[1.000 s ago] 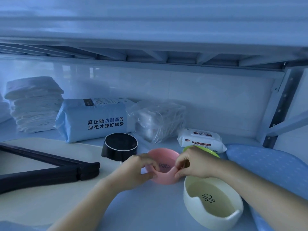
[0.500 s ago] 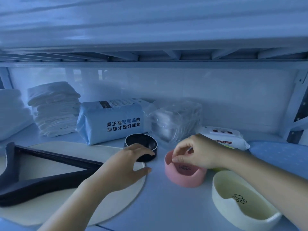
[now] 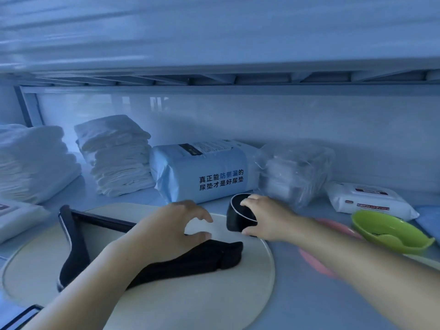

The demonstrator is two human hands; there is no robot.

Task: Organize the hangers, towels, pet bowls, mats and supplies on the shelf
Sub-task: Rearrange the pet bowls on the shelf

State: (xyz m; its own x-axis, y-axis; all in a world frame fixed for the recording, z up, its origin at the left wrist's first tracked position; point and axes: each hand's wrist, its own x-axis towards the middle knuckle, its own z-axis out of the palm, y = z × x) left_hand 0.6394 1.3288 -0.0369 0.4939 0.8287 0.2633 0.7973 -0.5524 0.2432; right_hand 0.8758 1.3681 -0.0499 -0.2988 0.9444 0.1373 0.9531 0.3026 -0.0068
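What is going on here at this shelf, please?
A person is sorting things on a shelf. The right hand grips the black bowl at the edge of the round mat. The left hand hovers, fingers loosely curled and holding nothing, over the black hanger lying on that mat. A green bowl sits to the right; folded towels are stacked at the back.

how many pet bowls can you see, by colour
black bowl: 1, gripped by the right hand
pink bowl: 1, blurred, partly behind the right arm
green bowl: 1
total: 3
A pale sliver at the right edge may be a fourth; too little shows to tell.
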